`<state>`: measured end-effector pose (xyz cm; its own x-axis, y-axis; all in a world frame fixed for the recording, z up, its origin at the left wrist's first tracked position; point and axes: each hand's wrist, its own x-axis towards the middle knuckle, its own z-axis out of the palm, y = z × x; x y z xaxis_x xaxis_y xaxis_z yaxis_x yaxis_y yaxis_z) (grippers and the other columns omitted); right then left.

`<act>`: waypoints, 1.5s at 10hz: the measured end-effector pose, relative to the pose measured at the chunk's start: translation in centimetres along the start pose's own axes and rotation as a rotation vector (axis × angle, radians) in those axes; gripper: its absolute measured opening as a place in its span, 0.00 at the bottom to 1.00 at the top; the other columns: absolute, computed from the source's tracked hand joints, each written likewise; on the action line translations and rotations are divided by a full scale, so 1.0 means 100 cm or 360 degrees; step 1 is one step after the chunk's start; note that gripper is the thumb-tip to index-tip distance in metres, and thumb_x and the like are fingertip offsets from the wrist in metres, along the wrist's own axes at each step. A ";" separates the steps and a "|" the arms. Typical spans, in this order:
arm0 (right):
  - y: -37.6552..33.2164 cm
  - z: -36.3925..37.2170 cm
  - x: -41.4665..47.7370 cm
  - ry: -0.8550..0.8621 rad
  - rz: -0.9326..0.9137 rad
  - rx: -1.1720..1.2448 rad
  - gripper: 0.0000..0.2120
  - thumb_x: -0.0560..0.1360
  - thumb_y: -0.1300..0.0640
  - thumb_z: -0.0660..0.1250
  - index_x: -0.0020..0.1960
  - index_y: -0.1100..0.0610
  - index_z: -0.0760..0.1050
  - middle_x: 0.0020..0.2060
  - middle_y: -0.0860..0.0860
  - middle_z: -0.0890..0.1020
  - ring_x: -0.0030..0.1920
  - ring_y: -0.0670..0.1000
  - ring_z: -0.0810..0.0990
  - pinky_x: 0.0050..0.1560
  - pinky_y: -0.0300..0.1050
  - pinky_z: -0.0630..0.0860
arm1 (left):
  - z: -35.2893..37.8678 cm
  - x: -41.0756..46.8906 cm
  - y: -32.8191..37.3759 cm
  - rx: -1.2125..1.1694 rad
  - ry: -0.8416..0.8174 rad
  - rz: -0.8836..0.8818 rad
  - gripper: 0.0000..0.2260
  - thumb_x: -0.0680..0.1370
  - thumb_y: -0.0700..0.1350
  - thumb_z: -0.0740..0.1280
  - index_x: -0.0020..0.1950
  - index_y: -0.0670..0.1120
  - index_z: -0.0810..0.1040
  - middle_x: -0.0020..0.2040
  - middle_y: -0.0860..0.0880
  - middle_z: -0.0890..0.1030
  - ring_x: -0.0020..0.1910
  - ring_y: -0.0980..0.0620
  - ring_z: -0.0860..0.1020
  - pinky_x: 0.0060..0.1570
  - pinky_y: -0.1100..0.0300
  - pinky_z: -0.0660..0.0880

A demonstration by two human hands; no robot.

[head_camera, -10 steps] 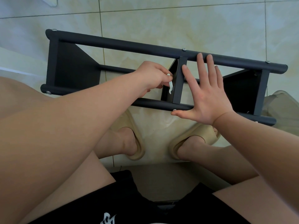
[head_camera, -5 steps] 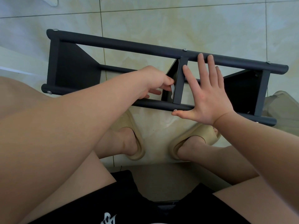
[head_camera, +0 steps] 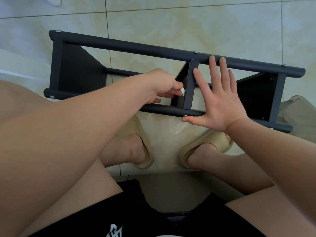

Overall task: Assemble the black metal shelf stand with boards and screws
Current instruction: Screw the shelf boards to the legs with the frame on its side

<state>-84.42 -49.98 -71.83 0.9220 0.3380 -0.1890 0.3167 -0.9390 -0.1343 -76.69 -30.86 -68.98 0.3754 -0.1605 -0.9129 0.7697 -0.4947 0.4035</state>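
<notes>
1. Head camera, looking straight down: the black metal shelf stand (head_camera: 171,53) lies on its side on the tiled floor (head_camera: 171,19), just ahead of a pair of beige slippers (head_camera: 142,134). Laid flat like this, its joints face up within easy reach.
2. Three dark boards sit between the rails: a left board (head_camera: 77,71), a middle board (head_camera: 182,74) and a right board (head_camera: 253,94). Silver screw heads show along both rails, so much of the frame looks fastened already.
3. Now the left hand (head_camera: 164,86) reaches into the frame beside the middle crossbar (head_camera: 190,86). Its grip is clenched, pinching a small pale tool (head_camera: 183,91). Only a sliver of that tool shows; a hex key is my guess, and I can't tell what it bites into.
4. Over to the right hand (head_camera: 220,98): grip released, palm flat, fingers splayed. The thumb lies along the near rail (head_camera: 162,109), right by a screw head (head_camera: 185,115), while the fingertips (head_camera: 212,59) reach the far rail (head_camera: 102,42).
5. That spread reads as a brace, pinning both rails so the stand can't twist or slide while the other hand works.
6. Step in hand, as I judge it: tightening the middle shelf joint.
</notes>
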 end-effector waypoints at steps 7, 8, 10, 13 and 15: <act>-0.001 -0.001 -0.001 -0.0027 0.0004 0.0004 0.57 0.67 0.18 0.52 0.83 0.54 0.47 0.81 0.64 0.44 0.80 0.69 0.41 0.77 0.69 0.48 | -0.009 -0.002 -0.003 0.0332 -0.0072 0.0085 0.06 0.84 0.44 0.61 0.53 0.49 0.78 0.44 0.55 0.85 0.58 0.54 0.77 0.58 0.51 0.69; -0.001 -0.001 0.000 -0.0017 0.0000 0.0009 0.57 0.67 0.18 0.52 0.83 0.54 0.47 0.81 0.64 0.45 0.80 0.69 0.42 0.77 0.69 0.49 | -0.013 0.000 -0.005 0.0402 -0.0103 0.0115 0.06 0.84 0.44 0.62 0.50 0.50 0.78 0.45 0.55 0.86 0.58 0.54 0.77 0.56 0.52 0.68; 0.000 -0.001 -0.001 -0.0008 -0.0008 0.0000 0.57 0.68 0.18 0.51 0.83 0.54 0.47 0.80 0.65 0.46 0.80 0.69 0.43 0.77 0.70 0.49 | -0.018 0.004 -0.010 0.0532 -0.0146 0.0195 0.08 0.83 0.44 0.63 0.48 0.51 0.80 0.41 0.58 0.86 0.55 0.56 0.78 0.48 0.55 0.70; -0.001 -0.002 -0.001 -0.0016 -0.0001 0.0000 0.57 0.68 0.18 0.52 0.83 0.55 0.48 0.80 0.65 0.46 0.80 0.69 0.43 0.77 0.69 0.49 | -0.020 0.005 -0.017 0.0727 -0.0139 0.0312 0.09 0.81 0.44 0.66 0.44 0.50 0.86 0.47 0.56 0.85 0.56 0.51 0.78 0.48 0.57 0.73; -0.001 -0.003 -0.001 -0.0029 0.0005 -0.0010 0.57 0.68 0.18 0.51 0.83 0.54 0.47 0.81 0.64 0.45 0.80 0.69 0.42 0.77 0.69 0.49 | -0.019 0.006 -0.020 0.0782 -0.0122 0.0358 0.09 0.79 0.43 0.68 0.42 0.52 0.84 0.49 0.50 0.83 0.48 0.52 0.75 0.41 0.61 0.68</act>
<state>-84.48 -49.88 -71.53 0.9187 0.3361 -0.2074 0.3153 -0.9404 -0.1275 -77.03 -28.40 -70.17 0.4498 -0.3612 -0.8168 0.3360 -0.7789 0.5295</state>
